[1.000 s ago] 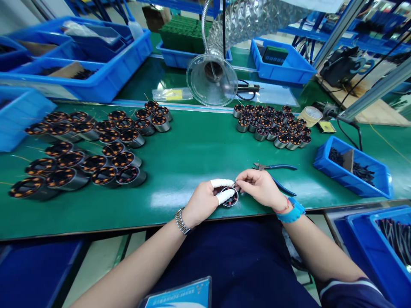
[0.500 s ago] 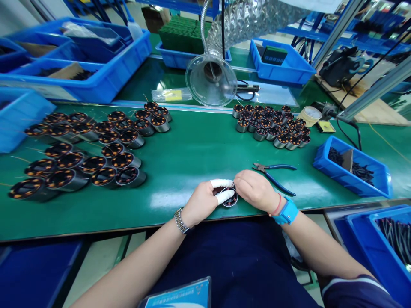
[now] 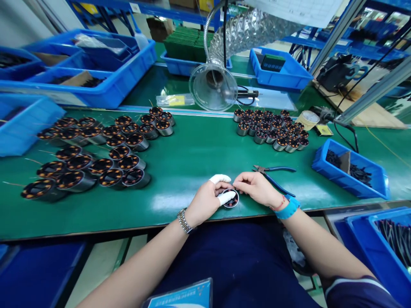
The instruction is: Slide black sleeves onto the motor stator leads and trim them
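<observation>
My left hand (image 3: 208,197), with white covers on two fingers, grips a motor stator (image 3: 232,201) at the front of the green bench. Its thumb lies across the stator's top, and the forefinger points out past the far side. Just right of the stator's rim is my right hand (image 3: 256,188), thumb and forefinger pinched together. Whatever is between those fingertips is too small to make out. Blue-handled cutting pliers (image 3: 272,171) lie beyond my right hand, jaws to the left.
Many stators with loose wires (image 3: 77,179) stand at left; a tighter group (image 3: 272,128) stands back right. A clear fume hood (image 3: 199,96) hangs over the bench. A blue bin (image 3: 369,188) of black parts sits at right, a large divided blue tray (image 3: 109,94) back left.
My right hand has drawn slightly away from the stator, its fingers showing more openly. The left hand keeps its hold. The whole view has shifted a little.
</observation>
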The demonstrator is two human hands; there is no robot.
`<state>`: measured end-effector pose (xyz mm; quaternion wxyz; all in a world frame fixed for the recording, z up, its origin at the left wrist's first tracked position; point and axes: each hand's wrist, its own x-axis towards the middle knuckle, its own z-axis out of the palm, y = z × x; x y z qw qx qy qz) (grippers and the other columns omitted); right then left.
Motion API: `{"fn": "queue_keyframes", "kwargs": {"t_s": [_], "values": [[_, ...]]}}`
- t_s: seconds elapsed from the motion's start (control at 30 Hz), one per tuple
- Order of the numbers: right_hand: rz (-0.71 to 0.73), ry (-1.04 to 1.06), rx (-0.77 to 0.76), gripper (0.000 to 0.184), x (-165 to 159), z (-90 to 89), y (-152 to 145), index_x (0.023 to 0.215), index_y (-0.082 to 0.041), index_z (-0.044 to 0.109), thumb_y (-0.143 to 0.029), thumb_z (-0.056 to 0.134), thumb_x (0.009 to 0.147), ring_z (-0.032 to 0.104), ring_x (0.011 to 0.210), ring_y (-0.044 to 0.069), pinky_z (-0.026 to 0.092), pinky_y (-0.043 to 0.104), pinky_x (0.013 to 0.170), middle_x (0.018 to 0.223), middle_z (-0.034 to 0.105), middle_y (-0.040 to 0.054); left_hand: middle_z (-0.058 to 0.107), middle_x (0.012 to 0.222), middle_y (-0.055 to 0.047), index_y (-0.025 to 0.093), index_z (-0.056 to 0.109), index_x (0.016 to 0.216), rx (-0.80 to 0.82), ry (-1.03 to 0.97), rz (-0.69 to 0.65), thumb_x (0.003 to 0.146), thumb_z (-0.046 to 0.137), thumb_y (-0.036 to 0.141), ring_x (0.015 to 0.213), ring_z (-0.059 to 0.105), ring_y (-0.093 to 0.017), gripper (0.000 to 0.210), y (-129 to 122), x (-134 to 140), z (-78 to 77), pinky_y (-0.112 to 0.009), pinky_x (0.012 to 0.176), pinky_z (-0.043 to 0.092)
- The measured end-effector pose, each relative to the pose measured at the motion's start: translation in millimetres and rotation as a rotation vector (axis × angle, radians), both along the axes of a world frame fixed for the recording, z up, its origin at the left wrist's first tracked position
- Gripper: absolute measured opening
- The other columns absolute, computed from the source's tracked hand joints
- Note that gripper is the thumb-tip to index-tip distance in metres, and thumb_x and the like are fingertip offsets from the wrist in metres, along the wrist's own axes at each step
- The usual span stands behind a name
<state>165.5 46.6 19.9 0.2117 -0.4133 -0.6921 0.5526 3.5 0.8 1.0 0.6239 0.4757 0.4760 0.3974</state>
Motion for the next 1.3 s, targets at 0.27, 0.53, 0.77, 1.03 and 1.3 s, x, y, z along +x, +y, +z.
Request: {"fn": "queue_keyframes", "kwargs": {"t_s": [0.27, 0.53, 0.77, 1.03, 1.3], "values": [[-0.083, -0.071, 0.113, 0.024, 3.3, -4.1, -8.1, 0.068, -0.014, 0.055, -0.032, 0.048, 0.082, 0.044, 0.051, 0.007, 0.037, 0.020, 0.049, 0.057, 0.052, -0.0021, 0.057, 0.119, -0.009, 0.019, 0.054, 0.112, 0.342, 0.503, -0.124, 0.083, 0.048, 0.028, 0.112, 0.050, -0.023, 0.032, -17.7, -35.9, 7.3, -0.043, 0.100, 0.036], [0.098, -0.072, 0.838, 0.018, 25.9, -13.7, -6.4, 0.099, -0.017, 0.057, -0.022, 0.049, 0.084, 0.053, 0.095, 0.016, 0.046, 0.033, 0.084, 0.099, 0.060, 0.0094, 0.056, 0.114, -0.013, 0.017, 0.049, 0.116, 0.537, 0.715, -0.177, 0.067, 0.068, 0.037, 0.107, 0.051, -0.028, 0.056, -15.2, -15.7, -1.0, -0.045, 0.094, 0.040], [0.248, -0.051, 1.161, 0.015, 31.9, -5.3, -14.4, 0.093, -0.017, 0.058, -0.014, 0.046, 0.084, 0.055, 0.085, 0.015, 0.047, 0.031, 0.074, 0.088, 0.061, 0.0080, 0.058, 0.118, -0.010, 0.019, 0.049, 0.118, 0.158, 0.124, -0.407, 0.067, 0.069, 0.034, 0.108, 0.054, -0.025, 0.057, -14.1, -28.0, 14.9, -0.041, 0.096, 0.039], [0.205, -0.049, 0.869, 0.013, 25.8, 11.7, -24.4, 0.082, -0.016, 0.057, -0.018, 0.044, 0.085, 0.052, 0.078, 0.014, 0.045, 0.031, 0.072, 0.080, 0.060, 0.0069, 0.061, 0.111, -0.010, 0.019, 0.051, 0.113, 0.135, 0.031, -0.410, 0.064, 0.070, 0.035, 0.099, 0.058, -0.025, 0.055, -16.6, -26.5, 17.8, -0.040, 0.088, 0.045], [-0.193, 0.041, -0.382, 0.022, -2.9, 1.4, -32.5, 0.059, -0.017, 0.041, -0.025, 0.040, 0.079, 0.038, 0.038, 0.005, 0.030, 0.017, 0.036, 0.047, 0.045, -0.0039, 0.057, 0.110, -0.009, 0.022, 0.044, 0.120, 0.691, 0.683, -0.288, 0.074, 0.057, 0.017, 0.101, 0.053, -0.022, 0.048, -17.1, -16.8, 8.6, -0.039, 0.089, 0.043]]}}
